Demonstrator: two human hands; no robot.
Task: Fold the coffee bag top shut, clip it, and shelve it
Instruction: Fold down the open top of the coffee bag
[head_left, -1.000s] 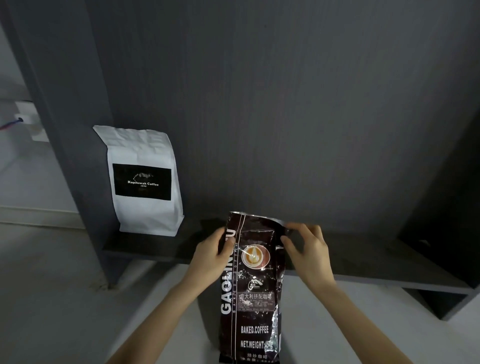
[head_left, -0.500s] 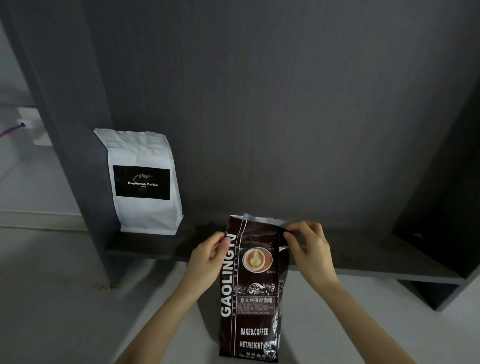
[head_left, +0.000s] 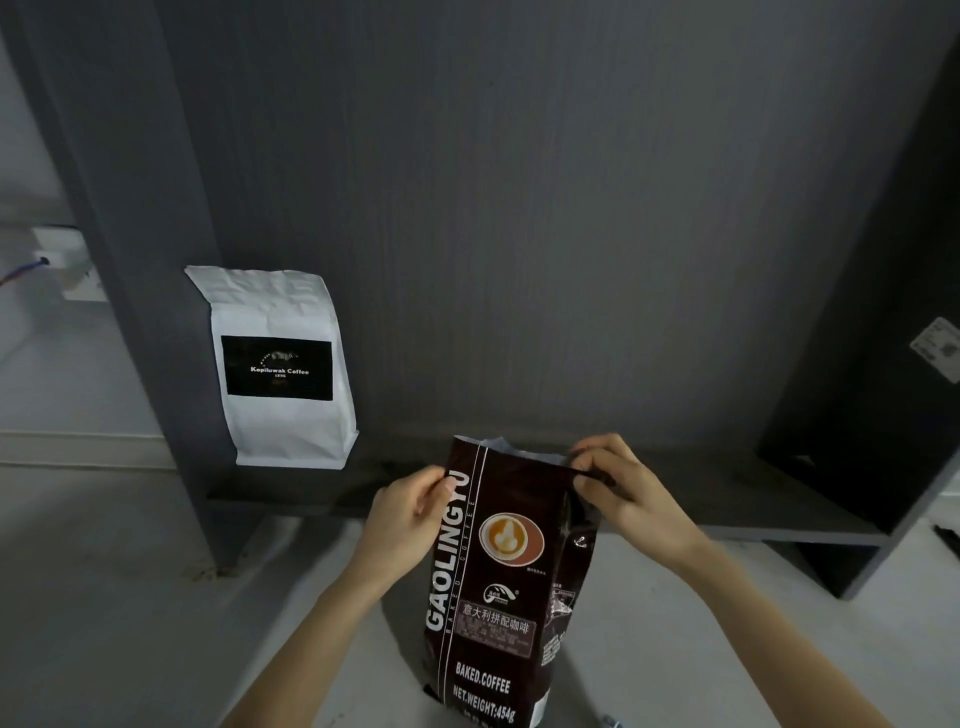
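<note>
In front of the low grey shelf (head_left: 675, 514), the dark coffee bag (head_left: 498, 582) is held upright between the two hands, its base low in the view near the pale floor and not yet on the board. Compared with a second ago, the mouth of the bag has been opened out: the top edge, which lay almost flat then, is now spread so that the silvery lining (head_left: 511, 451) is seen behind the front panel. The bag has also been lifted slightly, so that more of its printed face is shown. The left hand (head_left: 408, 512) is closed on the upper left edge, thumb on the front. The right hand (head_left: 618, 488) is pinched on the top right corner, which is drawn outward. No crease has been made yet, so the folding is judged to be only in preparation, the top being squared for the first fold. No clip can be made out. The white coffee bag (head_left: 283, 369) stands on the left of the shelf, well apart from the hands.
</note>
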